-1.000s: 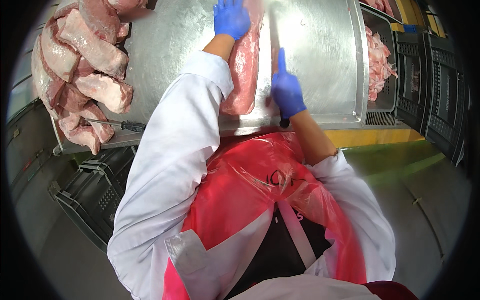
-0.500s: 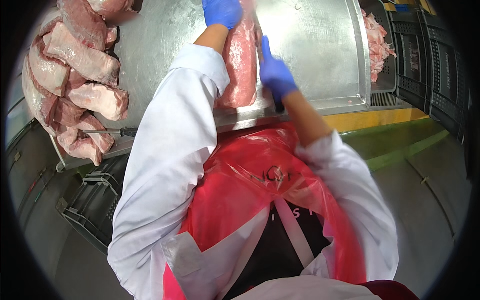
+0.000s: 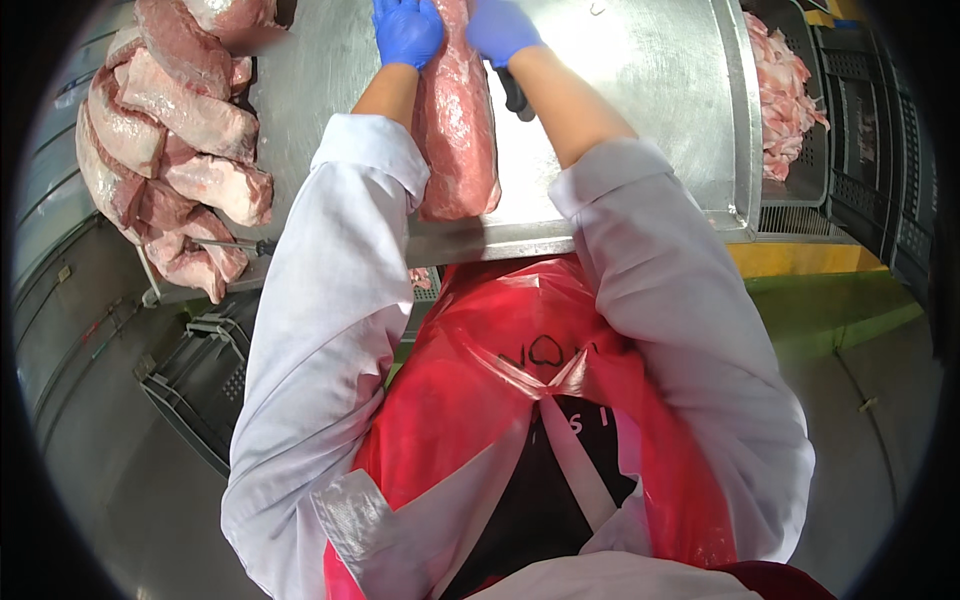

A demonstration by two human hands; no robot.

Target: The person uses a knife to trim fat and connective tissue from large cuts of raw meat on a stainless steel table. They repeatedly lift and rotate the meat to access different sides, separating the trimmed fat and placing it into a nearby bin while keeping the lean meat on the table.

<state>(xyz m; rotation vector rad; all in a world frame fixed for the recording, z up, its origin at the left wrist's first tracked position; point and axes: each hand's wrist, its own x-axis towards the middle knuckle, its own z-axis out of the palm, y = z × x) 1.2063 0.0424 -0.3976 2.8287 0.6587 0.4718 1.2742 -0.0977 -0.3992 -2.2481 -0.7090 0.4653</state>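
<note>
A long pork loin (image 3: 455, 140) lies lengthwise in front of me on a metal work table (image 3: 330, 60). My left hand (image 3: 408, 32), in a blue glove, rests along the loin's left edge with its fingers stretched out, partly cut off by the top of the view. On the right side of the meat, my gloved right hand (image 3: 502, 30) is closed around a knife (image 3: 515, 95). Only the black handle shows clearly below the fist; its blade is hidden or out of view.
Several large pieces of pork (image 3: 185, 130) are piled at the left, with a thin rod-like tool (image 3: 235, 245) among them. Right of the table, a dark crate (image 3: 800, 185) holds pale meat trimmings (image 3: 785, 100). Another dark crate (image 3: 200, 380) stands low at the left.
My right hand has moved up and away from me along the loin with the knife. My left hand has shifted slightly left and its fingers show more.
</note>
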